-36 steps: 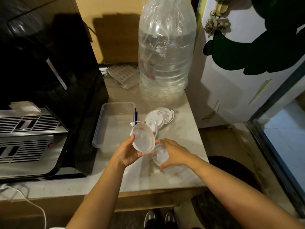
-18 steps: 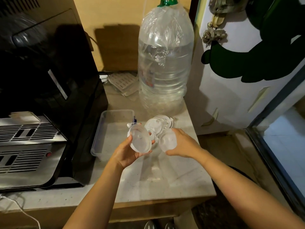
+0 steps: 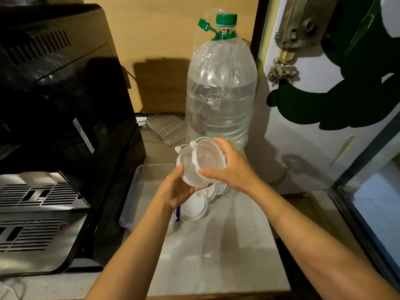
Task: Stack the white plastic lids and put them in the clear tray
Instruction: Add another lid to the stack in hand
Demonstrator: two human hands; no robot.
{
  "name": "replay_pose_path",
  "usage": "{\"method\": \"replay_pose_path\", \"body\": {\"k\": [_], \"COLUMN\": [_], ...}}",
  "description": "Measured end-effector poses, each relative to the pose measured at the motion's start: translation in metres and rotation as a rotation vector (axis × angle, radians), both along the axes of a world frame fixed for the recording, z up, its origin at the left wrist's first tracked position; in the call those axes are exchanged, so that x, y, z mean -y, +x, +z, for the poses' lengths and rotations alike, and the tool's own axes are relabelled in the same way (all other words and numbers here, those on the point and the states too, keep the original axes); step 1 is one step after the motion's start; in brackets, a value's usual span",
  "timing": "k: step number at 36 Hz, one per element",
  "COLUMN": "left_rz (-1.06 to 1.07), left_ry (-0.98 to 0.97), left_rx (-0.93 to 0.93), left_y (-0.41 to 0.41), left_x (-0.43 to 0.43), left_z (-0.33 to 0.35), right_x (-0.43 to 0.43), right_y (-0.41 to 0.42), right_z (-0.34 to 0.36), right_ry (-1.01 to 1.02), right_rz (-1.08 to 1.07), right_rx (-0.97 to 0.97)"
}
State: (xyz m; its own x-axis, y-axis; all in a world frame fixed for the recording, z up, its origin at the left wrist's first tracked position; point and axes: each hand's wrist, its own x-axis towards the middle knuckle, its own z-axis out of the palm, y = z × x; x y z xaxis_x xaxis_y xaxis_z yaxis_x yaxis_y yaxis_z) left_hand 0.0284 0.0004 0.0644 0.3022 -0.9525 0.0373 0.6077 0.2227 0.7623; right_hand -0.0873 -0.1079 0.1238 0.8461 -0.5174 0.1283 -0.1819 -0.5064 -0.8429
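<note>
Translucent white round plastic lids [image 3: 203, 163], milky at the rims. Clear rectangular plastic tray [image 3: 132, 198], colourless walls. Large clear plastic water bottle [image 3: 220, 100] with green screw cap [image 3: 226, 19] and green neck handle. Glossy black machine casing [image 3: 65, 100] with brushed silver slotted grille panel [image 3: 32, 213] and one small red dot. Pale grey speckled stone counter [image 3: 216, 256]. Tan wooden back wall [image 3: 162, 40]. White door panel [image 3: 303, 135] with dark green painted shapes.

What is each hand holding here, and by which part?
Left hand holds one white lid by its lower rim; right hand grips another lid by its rim.
</note>
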Motion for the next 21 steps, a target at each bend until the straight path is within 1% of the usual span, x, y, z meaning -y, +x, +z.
{"method": "replay_pose_path", "body": {"k": [4, 8, 12, 21], "left_rz": [-0.007, 0.037, 0.070, 0.053], "left_ry": [-0.014, 0.005, 0.029, -0.010], "left_rx": [0.021, -0.011, -0.009, 0.026], "left_y": [0.003, 0.005, 0.009, 0.020], "left_x": [0.006, 0.008, 0.008, 0.011], "left_z": [0.008, 0.015, 0.018, 0.019], "right_x": [-0.005, -0.006, -0.007, -0.007], "right_y": [0.009, 0.018, 0.025, 0.038], "right_z": [0.004, 0.005, 0.008, 0.011], "right_ry": [-0.031, -0.051, -0.033, 0.011], "right_rz": [0.019, 0.015, 0.033, 0.118], "right_rx": [0.006, -0.024, -0.051, -0.065]}}
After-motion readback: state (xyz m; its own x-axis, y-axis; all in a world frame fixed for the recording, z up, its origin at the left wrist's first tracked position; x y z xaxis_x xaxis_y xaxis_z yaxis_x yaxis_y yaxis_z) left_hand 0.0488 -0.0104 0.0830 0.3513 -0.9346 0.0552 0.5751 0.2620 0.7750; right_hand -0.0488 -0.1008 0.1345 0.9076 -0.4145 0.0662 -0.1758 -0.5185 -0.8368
